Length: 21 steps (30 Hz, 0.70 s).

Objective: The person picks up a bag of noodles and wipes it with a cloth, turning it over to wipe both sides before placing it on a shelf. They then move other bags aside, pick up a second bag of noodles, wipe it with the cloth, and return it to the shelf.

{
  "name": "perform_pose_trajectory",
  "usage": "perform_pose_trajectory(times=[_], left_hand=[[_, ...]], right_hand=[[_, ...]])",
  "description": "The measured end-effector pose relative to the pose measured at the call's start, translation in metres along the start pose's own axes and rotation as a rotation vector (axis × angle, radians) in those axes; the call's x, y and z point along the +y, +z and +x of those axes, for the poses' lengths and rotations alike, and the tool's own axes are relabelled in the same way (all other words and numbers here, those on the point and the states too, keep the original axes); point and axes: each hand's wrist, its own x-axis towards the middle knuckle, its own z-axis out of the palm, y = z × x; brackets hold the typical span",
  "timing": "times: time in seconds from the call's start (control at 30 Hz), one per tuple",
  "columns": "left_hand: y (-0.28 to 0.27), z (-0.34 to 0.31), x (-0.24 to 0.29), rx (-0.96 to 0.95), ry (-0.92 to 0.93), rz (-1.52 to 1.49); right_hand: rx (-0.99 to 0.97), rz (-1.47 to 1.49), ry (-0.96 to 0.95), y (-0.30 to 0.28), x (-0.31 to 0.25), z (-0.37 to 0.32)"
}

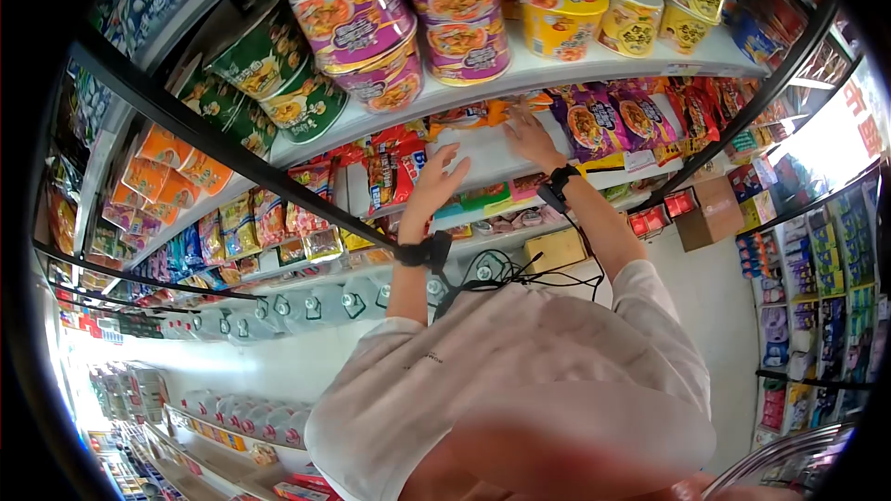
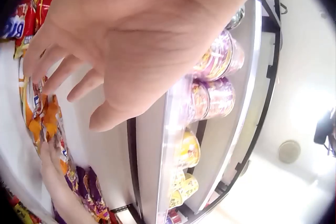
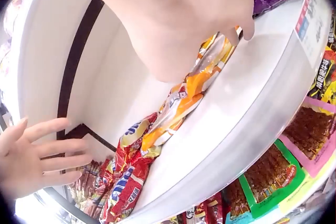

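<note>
On the far left of the upper shelf [image 1: 594,63] we see green noodle cups [image 1: 278,74] lying on their sides, with purple cups [image 1: 408,19] stacked next to them. One level down, red packets [image 1: 394,167] stand at the left end of the middle shelf [image 1: 492,156], close to its front edge.

Just right of those red packets we find the left hand [image 1: 432,187]. It is raised in front of the shelf's front edge with its fingers spread and straight, and it holds nothing and touches nothing.

Further right, an orange packet [image 3: 191,87] lies on the shelf board towards its back edge. One end reaches the red packets and the other lies under the right hand [image 1: 532,141]. That hand reaches in over the front edge and rests on the packet's end, fingers stretched towards the back. We cannot tell whether the thumb and fingers pinch the packet or only lie on it.

Right of this hand, purple packets [image 1: 603,121] fill the right end of the same shelf. Above them, yellow cups [image 1: 557,14] stand along the right part of the upper shelf.
</note>
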Motion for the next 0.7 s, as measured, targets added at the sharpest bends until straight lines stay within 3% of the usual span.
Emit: perform_pose_trajectory(times=[0.17, 0.6, 0.7], left_hand=[[-0.029, -0.040, -0.004, -0.046, -0.044, -0.116], [-0.053, -0.069, -0.063, -0.159, -0.129, -0.312], [-0.056, -0.072, -0.067, -0.116, -0.142, -0.273]], right_hand=[[0.252, -0.121, -0.044, 0.002, -0.020, -0.002], [0.218, -0.377, -0.100, 0.006, -0.038, 0.002], [0.311, -0.390, -0.192, 0.005, -0.036, 0.000]])
